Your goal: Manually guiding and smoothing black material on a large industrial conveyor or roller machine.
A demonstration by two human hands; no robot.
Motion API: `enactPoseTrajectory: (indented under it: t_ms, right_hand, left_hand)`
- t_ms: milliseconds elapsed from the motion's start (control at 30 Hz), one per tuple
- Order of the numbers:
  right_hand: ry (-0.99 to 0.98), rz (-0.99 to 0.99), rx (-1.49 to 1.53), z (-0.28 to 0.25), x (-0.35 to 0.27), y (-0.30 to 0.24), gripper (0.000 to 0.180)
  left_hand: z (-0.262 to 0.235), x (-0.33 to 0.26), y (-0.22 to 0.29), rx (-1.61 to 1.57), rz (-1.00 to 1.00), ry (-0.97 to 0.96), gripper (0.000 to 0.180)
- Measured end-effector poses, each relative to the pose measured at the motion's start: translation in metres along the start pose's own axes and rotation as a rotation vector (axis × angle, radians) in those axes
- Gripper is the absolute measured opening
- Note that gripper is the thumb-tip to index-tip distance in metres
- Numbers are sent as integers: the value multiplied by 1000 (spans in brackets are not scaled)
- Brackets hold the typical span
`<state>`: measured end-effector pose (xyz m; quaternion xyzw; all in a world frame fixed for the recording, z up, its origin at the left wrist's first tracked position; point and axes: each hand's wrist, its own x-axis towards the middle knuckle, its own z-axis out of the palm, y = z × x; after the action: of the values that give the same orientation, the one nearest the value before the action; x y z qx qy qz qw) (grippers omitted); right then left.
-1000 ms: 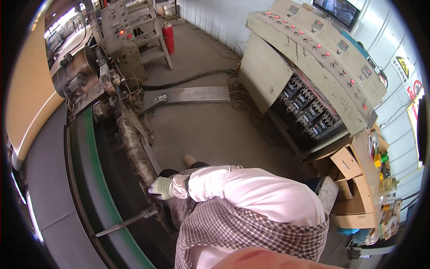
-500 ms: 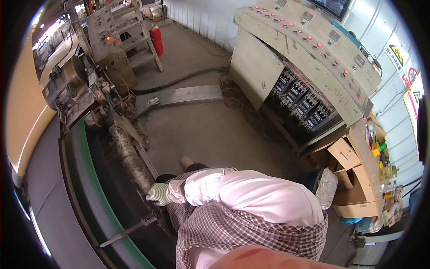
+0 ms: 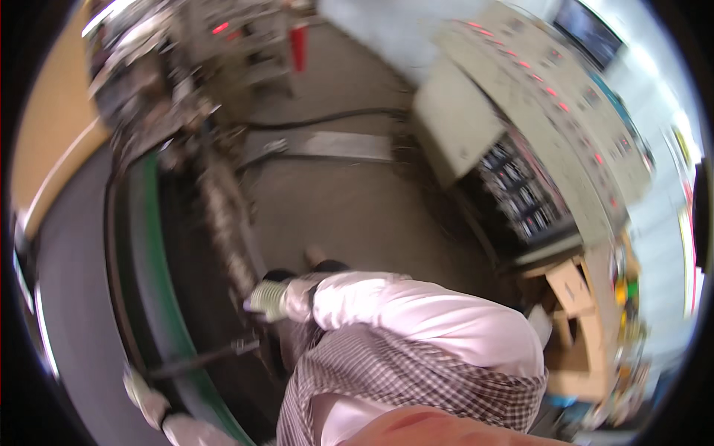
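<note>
My right hand (image 3: 265, 300), in a light striped glove, is at the lower end of a rusty roller (image 3: 224, 215) on the machine's side. Its fingertips are hidden or smeared, so its grip cannot be made out. My left hand (image 3: 143, 392), in a pale glove, reaches in from the lower left to the edge of the dark grey sheet (image 3: 71, 260). Blur hides how its fingers are set. Between both hands a thin metal bar (image 3: 201, 360) crosses the green-edged band (image 3: 165, 290), its left end close to my left hand.
A control cabinet (image 3: 535, 97) with red lights stands to the right, its front partly uncovered over wiring (image 3: 520, 189). Below it is a wooden desk (image 3: 587, 357) with clutter. A flat metal channel (image 3: 335, 146) and a black hose (image 3: 327, 117) lie on the floor. Farther back stands a red cylinder (image 3: 298, 48).
My left hand has come into view at the lower left, beside the bar's end. The view has shifted and blurred. My right hand remains by the roller's lower end.
</note>
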<state>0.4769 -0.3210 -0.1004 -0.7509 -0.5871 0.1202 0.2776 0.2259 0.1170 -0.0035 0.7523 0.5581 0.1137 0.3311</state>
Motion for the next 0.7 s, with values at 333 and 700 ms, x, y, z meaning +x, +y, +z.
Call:
enactPoseTrajectory:
  t_ms: [333, 700]
  right_hand:
    - [134, -103, -50, 23, -5, 12, 32]
    - [137, 14, -54, 46, -4, 64, 39]
  left_hand:
    - [-95, -220, -160, 732, -413, 374, 43]
    - [-64, -213, -168, 578, -451, 676, 44]
